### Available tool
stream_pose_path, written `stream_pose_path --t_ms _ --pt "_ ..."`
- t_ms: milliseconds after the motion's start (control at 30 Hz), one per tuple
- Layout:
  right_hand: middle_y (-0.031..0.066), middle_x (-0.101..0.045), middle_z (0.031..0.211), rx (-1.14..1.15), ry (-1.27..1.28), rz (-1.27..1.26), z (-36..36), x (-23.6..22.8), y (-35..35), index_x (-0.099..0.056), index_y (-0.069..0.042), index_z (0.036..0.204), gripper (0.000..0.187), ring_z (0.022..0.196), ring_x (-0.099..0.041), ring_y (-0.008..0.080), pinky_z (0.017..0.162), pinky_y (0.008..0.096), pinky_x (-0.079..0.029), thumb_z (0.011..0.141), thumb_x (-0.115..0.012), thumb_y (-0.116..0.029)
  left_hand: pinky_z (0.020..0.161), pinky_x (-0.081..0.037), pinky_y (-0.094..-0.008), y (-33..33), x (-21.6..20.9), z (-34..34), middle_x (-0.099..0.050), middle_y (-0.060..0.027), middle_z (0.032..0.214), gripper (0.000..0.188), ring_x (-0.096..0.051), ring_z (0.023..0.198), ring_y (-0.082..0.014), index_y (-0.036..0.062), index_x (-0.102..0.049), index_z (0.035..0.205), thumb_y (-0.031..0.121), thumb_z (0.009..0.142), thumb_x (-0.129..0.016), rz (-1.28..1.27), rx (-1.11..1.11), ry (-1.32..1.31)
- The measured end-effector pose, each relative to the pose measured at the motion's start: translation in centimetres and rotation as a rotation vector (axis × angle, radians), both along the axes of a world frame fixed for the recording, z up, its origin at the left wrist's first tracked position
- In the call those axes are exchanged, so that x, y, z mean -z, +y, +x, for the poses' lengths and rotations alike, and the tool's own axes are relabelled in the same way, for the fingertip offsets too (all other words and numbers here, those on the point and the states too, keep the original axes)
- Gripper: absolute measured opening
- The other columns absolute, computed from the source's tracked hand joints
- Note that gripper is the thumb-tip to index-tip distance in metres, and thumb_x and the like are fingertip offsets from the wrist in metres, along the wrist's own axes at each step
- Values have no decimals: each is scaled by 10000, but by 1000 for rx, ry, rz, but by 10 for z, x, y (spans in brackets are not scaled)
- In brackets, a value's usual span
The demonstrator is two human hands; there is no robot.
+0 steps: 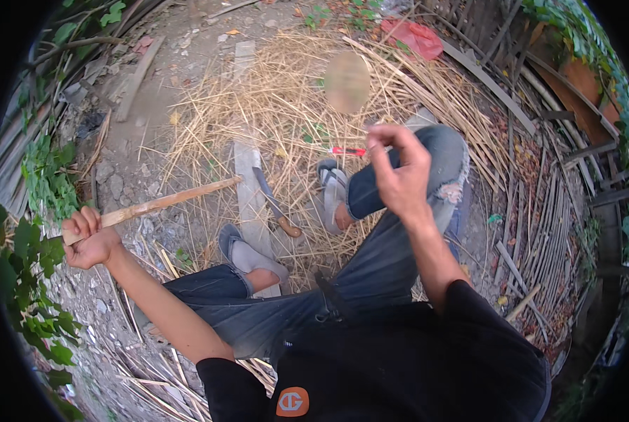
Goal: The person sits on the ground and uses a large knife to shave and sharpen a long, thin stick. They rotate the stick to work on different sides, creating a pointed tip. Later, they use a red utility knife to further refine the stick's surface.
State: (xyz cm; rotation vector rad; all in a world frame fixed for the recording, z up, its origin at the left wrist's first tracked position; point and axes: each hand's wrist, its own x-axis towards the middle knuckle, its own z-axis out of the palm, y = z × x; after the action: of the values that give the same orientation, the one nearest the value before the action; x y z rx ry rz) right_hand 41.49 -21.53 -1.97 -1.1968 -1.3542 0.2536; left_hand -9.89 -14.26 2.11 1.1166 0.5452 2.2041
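My left hand (89, 238) is closed round the thick end of a long, pale wooden stick (167, 202), off to my left. The stick points right and away, its tip over a flat board (248, 204). Above my right knee, my right hand (403, 171) is raised with thumb and forefinger close together; whether a small thing sits at their tips I cannot make out. Between my feet, a curved knife (276, 202) with a wooden handle lies on straw beside the board. Beyond my right foot is a small red tool (347, 151), its kind unclear.
Loose straw (258, 105) covers the ground ahead. Long thin sticks (434, 98) lie in a bundle at the far right, near a red plastic bag (413, 37). Another plank (140, 79) rests at the far left. Green leaves (33, 274) crowd the left edge.
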Motion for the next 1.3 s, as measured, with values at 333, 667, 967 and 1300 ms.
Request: stream_pose_path --t_ms 333,667,967,1300 --pt "191 -674 881 454 -468 -906 249 163 -249 -642 -11 999 238 797 -671 335 743 407 -534 846 -703 -184 535 -198 -308 21 7 31 -263 -10 563 363 -224 517 -143 135 -323 672 464 683 -477 6 257 141" --pt "307 -427 1293 716 -515 -1372 215 305 -463 -374 -60 1504 773 1217 -437 459 1041 501 -390 842 -716 -263 562 -210 -314 53 -15 53 -230 -22 572 313 -218 536 -150 142 -291 650 387 605 -481 -61 335 299" --pt "241 -381 1414 823 -424 -1290 208 324 -469 -434 -71 1453 746 1306 -370 423 1064 544 -322 822 -716 -353 546 -204 -311 70 -18 121 -259 -30 569 298 -233 530 -149 112 -343 684 368 626 -483 -84 423 284" --pt "178 -433 1324 862 -355 -1376 215 339 -465 -347 -169 1513 909 1257 -411 378 1052 522 -318 751 -813 -335 578 -228 -330 62 -14 160 -267 -37 574 315 -224 530 -156 102 -344 686 372 625 -493 -80 423 289"
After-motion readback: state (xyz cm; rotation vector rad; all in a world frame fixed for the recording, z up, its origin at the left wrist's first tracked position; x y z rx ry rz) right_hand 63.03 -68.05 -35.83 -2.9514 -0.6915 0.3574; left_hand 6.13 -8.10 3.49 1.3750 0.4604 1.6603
